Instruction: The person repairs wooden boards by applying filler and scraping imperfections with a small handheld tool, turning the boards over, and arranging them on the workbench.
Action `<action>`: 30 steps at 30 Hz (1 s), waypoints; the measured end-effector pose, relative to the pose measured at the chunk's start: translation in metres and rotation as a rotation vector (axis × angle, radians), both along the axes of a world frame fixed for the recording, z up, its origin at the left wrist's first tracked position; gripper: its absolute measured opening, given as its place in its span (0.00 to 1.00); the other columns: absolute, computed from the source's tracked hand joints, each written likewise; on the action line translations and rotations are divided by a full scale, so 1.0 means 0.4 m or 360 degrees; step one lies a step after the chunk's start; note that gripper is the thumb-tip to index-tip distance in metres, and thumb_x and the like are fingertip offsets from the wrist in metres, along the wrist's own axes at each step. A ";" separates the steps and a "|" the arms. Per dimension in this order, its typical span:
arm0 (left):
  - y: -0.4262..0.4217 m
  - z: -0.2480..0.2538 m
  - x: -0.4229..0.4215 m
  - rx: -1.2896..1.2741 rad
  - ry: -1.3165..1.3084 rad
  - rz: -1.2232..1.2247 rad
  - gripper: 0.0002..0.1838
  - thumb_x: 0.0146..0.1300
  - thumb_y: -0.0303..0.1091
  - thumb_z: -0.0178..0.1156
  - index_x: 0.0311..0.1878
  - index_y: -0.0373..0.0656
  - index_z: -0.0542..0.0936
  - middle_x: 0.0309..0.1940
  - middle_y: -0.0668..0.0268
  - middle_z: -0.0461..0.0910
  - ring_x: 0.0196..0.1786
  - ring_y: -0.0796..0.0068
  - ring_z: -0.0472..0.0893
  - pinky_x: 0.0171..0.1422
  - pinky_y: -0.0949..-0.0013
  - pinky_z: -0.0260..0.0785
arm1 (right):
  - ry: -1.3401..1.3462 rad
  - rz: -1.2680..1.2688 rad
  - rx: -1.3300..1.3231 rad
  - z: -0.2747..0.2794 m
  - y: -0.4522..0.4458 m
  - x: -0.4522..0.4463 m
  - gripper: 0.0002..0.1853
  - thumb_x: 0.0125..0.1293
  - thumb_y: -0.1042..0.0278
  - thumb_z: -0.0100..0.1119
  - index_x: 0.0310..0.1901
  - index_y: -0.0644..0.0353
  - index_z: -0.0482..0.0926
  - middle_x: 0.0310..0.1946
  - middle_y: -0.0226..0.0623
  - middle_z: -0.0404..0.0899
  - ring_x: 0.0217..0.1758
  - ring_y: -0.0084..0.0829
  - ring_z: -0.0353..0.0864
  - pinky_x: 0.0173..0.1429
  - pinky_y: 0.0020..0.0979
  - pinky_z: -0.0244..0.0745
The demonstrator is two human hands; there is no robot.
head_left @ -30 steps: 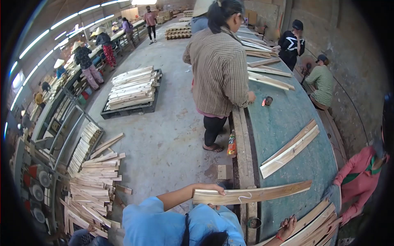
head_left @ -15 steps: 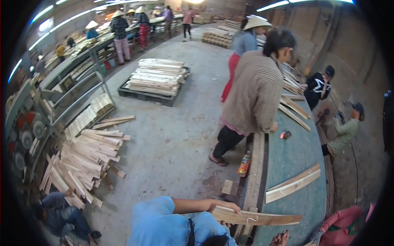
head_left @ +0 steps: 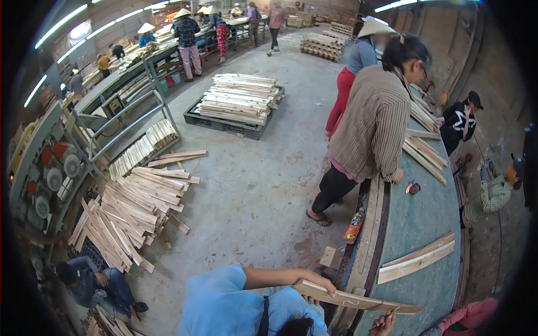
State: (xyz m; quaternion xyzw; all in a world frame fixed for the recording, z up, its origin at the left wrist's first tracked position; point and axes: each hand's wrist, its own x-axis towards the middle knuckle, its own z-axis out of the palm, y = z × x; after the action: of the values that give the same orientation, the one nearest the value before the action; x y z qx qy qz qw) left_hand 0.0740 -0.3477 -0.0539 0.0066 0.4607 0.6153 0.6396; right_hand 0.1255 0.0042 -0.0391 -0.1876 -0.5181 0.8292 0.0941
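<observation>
A long wooden board (head_left: 358, 301) with a curved white mark lies across the front of me. My left hand (head_left: 325, 287) is closed around its near end, at the edge of the green belt table. Close to the board's far end is my right hand (head_left: 383, 323), its fingers pinched on a thin pencil-like stick (head_left: 393, 311). The stick's tip meets or nearly meets the board's lower edge. Two more boards (head_left: 417, 259) rest side by side on the green table (head_left: 428, 215), one with a white mark.
A person in a striped shirt (head_left: 372, 123) stands at the table beside a small dark object (head_left: 413, 188). A bottle (head_left: 354, 226) lies by the table's edge. Loose boards (head_left: 129, 210) are heaped on the left, near a seated person (head_left: 103, 285). A pallet stack (head_left: 241, 98) stands ahead.
The whole view has shifted, so things appear farther right. My right hand has come up to the board's far end with the stick. My left hand keeps its hold.
</observation>
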 end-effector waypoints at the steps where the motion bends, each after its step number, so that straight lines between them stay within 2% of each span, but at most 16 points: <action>1: 0.000 0.000 -0.010 -0.0027 0.0042 -0.0030 0.36 0.53 0.59 0.59 0.59 0.41 0.70 0.31 0.60 0.79 0.22 0.79 0.74 0.19 0.74 0.66 | -0.0021 -0.0026 -0.0003 -0.004 0.007 0.009 0.34 0.62 0.66 0.65 0.68 0.63 0.63 0.23 0.25 0.67 0.21 0.17 0.61 0.25 0.20 0.59; 9: 0.055 -0.015 -0.057 -0.0072 0.0105 -0.0103 0.38 0.53 0.59 0.60 0.60 0.40 0.70 0.34 0.61 0.78 0.26 0.79 0.74 0.20 0.74 0.65 | -0.0105 -0.0210 -0.0058 -0.097 0.095 0.052 0.28 0.63 0.67 0.64 0.64 0.63 0.69 0.22 0.26 0.68 0.20 0.18 0.61 0.23 0.20 0.58; 13: 0.106 -0.029 -0.074 -0.0094 0.0097 -0.0063 0.38 0.53 0.58 0.59 0.61 0.40 0.69 0.34 0.61 0.78 0.26 0.79 0.74 0.19 0.74 0.65 | -0.0079 -0.0320 -0.0214 -0.130 0.126 0.076 0.25 0.65 0.66 0.62 0.61 0.64 0.71 0.18 0.26 0.65 0.18 0.19 0.57 0.21 0.20 0.54; 14: 0.121 -0.034 -0.079 -0.0106 0.0113 -0.0051 0.37 0.53 0.58 0.60 0.60 0.41 0.71 0.33 0.63 0.79 0.26 0.80 0.74 0.20 0.75 0.65 | -0.0017 -0.0172 -0.0310 -0.218 0.210 0.098 0.26 0.66 0.63 0.61 0.63 0.61 0.71 0.20 0.33 0.74 0.19 0.24 0.66 0.22 0.24 0.64; 15: 0.133 -0.035 -0.086 -0.0108 0.0096 -0.0090 0.37 0.53 0.58 0.60 0.60 0.41 0.71 0.33 0.63 0.79 0.26 0.80 0.74 0.20 0.75 0.65 | -0.0031 -0.0212 -0.0313 -0.228 0.219 0.103 0.26 0.66 0.63 0.61 0.63 0.61 0.71 0.20 0.33 0.74 0.19 0.24 0.66 0.22 0.24 0.64; 17: 0.163 -0.033 -0.106 -0.0162 0.0241 -0.0034 0.31 0.54 0.56 0.62 0.54 0.42 0.77 0.32 0.66 0.81 0.26 0.81 0.75 0.23 0.75 0.66 | 0.0069 -0.0203 -0.0254 -0.201 0.191 0.117 0.15 0.68 0.64 0.57 0.51 0.65 0.74 0.30 0.26 0.72 0.19 0.12 0.60 0.19 0.15 0.55; 18: 0.173 -0.012 -0.111 -0.0204 0.0245 0.0032 0.28 0.54 0.54 0.63 0.51 0.42 0.78 0.31 0.67 0.81 0.27 0.82 0.75 0.24 0.75 0.66 | -0.0135 -0.0506 -0.0100 -0.161 0.144 0.114 0.14 0.68 0.64 0.57 0.49 0.64 0.76 0.23 0.21 0.67 0.18 0.09 0.55 0.18 0.14 0.48; 19: 0.182 0.010 -0.121 -0.0234 0.0233 0.0022 0.24 0.55 0.52 0.64 0.47 0.43 0.80 0.31 0.69 0.82 0.27 0.82 0.76 0.25 0.76 0.67 | -0.0346 -0.0476 0.0004 -0.158 0.154 0.136 0.19 0.67 0.60 0.57 0.55 0.63 0.75 0.30 0.20 0.70 0.22 0.10 0.61 0.23 0.14 0.55; 20: 0.202 -0.029 -0.135 -0.0161 0.0196 -0.0076 0.20 0.56 0.49 0.64 0.42 0.42 0.81 0.31 0.69 0.82 0.28 0.83 0.76 0.25 0.75 0.68 | -0.0434 -0.0537 -0.0018 -0.146 0.151 0.164 0.15 0.67 0.61 0.57 0.51 0.60 0.78 0.26 0.18 0.69 0.20 0.09 0.59 0.24 0.14 0.53; 21: 0.193 -0.093 -0.131 -0.0053 -0.0012 0.0056 0.21 0.56 0.48 0.64 0.44 0.41 0.80 0.32 0.67 0.82 0.28 0.82 0.76 0.26 0.74 0.70 | -0.0386 -0.0542 -0.0007 -0.107 0.132 0.177 0.11 0.67 0.63 0.57 0.46 0.59 0.79 0.23 0.18 0.66 0.20 0.10 0.58 0.23 0.15 0.50; 22: 0.206 0.003 -0.134 -0.0283 -0.0152 0.0161 0.24 0.57 0.46 0.63 0.49 0.37 0.76 0.32 0.62 0.81 0.26 0.78 0.75 0.27 0.73 0.70 | -0.0387 -0.0555 -0.0059 -0.088 0.131 0.201 0.09 0.67 0.65 0.57 0.44 0.59 0.79 0.21 0.18 0.65 0.19 0.11 0.57 0.22 0.17 0.49; 23: 0.207 -0.058 -0.147 -0.0172 -0.0449 0.0122 0.29 0.58 0.47 0.59 0.55 0.33 0.70 0.31 0.56 0.78 0.25 0.73 0.74 0.27 0.72 0.70 | -0.0376 -0.0542 0.0003 -0.083 0.141 0.230 0.11 0.67 0.66 0.58 0.46 0.62 0.78 0.22 0.20 0.66 0.18 0.10 0.56 0.21 0.17 0.49; 24: 0.212 -0.039 -0.157 -0.0097 -0.0447 0.0068 0.36 0.58 0.51 0.56 0.60 0.30 0.65 0.33 0.54 0.74 0.25 0.72 0.72 0.27 0.70 0.67 | -0.0321 -0.0637 -0.0064 -0.097 0.152 0.265 0.15 0.65 0.64 0.61 0.47 0.67 0.78 0.23 0.24 0.71 0.18 0.11 0.58 0.21 0.17 0.51; 27: 0.209 -0.071 -0.170 0.0122 -0.0573 -0.0102 0.43 0.55 0.56 0.55 0.65 0.29 0.60 0.36 0.54 0.71 0.27 0.71 0.69 0.26 0.70 0.63 | -0.0349 -0.0873 -0.0015 -0.061 0.142 0.342 0.14 0.64 0.66 0.62 0.46 0.67 0.79 0.23 0.25 0.72 0.18 0.11 0.58 0.20 0.17 0.50; 29: 0.224 -0.065 -0.182 0.0228 -0.0798 0.0158 0.45 0.51 0.55 0.57 0.64 0.28 0.61 0.38 0.49 0.71 0.27 0.70 0.66 0.26 0.69 0.60 | -0.0391 -0.1033 0.0078 -0.055 0.136 0.390 0.13 0.65 0.66 0.62 0.46 0.67 0.79 0.22 0.24 0.70 0.17 0.11 0.57 0.20 0.17 0.49; 30: 0.222 -0.076 -0.199 0.0201 -0.0783 0.0081 0.48 0.50 0.56 0.57 0.66 0.28 0.58 0.38 0.51 0.70 0.27 0.70 0.65 0.26 0.70 0.59 | -0.0420 -0.1067 0.0182 -0.049 0.133 0.397 0.13 0.65 0.66 0.61 0.45 0.67 0.80 0.21 0.23 0.68 0.16 0.10 0.56 0.19 0.17 0.49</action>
State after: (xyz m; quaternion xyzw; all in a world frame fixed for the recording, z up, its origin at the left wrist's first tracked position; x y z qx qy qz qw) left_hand -0.0056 -0.2590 -0.0845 -0.1148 0.2520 0.6419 0.7150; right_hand 0.2844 0.0575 -0.0586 -0.4469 -0.4810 0.6906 0.3033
